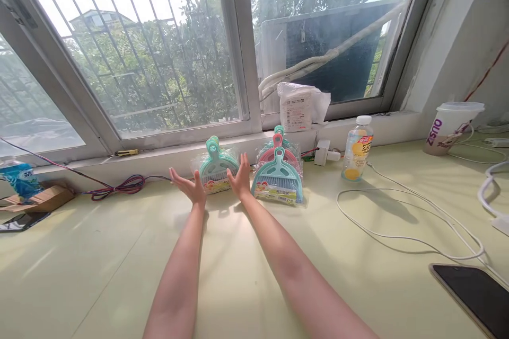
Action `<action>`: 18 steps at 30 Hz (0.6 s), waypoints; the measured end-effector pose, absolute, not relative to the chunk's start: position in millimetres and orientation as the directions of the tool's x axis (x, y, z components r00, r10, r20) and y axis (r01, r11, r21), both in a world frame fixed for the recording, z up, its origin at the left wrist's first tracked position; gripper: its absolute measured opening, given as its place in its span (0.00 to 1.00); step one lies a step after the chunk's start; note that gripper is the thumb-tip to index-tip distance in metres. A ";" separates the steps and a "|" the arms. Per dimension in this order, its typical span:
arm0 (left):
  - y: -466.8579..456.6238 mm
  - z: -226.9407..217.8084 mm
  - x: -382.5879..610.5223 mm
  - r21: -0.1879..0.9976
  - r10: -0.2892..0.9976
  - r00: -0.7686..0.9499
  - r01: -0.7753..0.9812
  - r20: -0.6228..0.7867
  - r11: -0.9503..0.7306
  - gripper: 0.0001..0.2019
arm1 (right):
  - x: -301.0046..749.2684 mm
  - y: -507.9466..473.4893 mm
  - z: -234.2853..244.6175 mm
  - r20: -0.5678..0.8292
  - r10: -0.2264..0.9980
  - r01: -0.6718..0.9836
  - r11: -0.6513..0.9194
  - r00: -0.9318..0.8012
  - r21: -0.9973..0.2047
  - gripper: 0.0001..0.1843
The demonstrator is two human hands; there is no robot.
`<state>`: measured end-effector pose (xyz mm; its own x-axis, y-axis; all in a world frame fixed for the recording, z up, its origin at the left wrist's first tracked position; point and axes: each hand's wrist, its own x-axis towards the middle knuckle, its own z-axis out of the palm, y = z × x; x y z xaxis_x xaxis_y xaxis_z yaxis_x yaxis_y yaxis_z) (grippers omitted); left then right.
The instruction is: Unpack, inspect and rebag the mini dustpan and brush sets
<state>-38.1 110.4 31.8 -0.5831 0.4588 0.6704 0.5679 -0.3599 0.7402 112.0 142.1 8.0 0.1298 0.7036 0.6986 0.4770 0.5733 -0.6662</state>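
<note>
A turquoise mini dustpan and brush set [218, 167] in clear plastic wrap leans against the wall under the window. My left hand [192, 186] is at its left side, fingers spread and thumb near the wrap. On the other side, my right hand [240, 179] is also open, its thumb at the package's right edge; whether either hand touches it I cannot tell. Just right of my right hand stand several more wrapped dustpan and brush sets [277, 172], one behind another, a turquoise one in front and a red one behind it.
A plastic bottle [357, 149], a cup [449, 130] and a looped white cable [382, 233] lie to the right, with a phone [473, 296] nearest me. A white package [298, 108] sits on the sill [382, 124]. A wire coil [127, 185] and a cardboard box [51, 198] are left.
</note>
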 end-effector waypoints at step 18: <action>11.1 21.5 130.5 0.966 0.991 -0.126 0.257 0.050 -0.016 0.29 | 271.3 2.7 10.2 0.309 0.807 0.581 -0.052 0.504 -0.812 0.37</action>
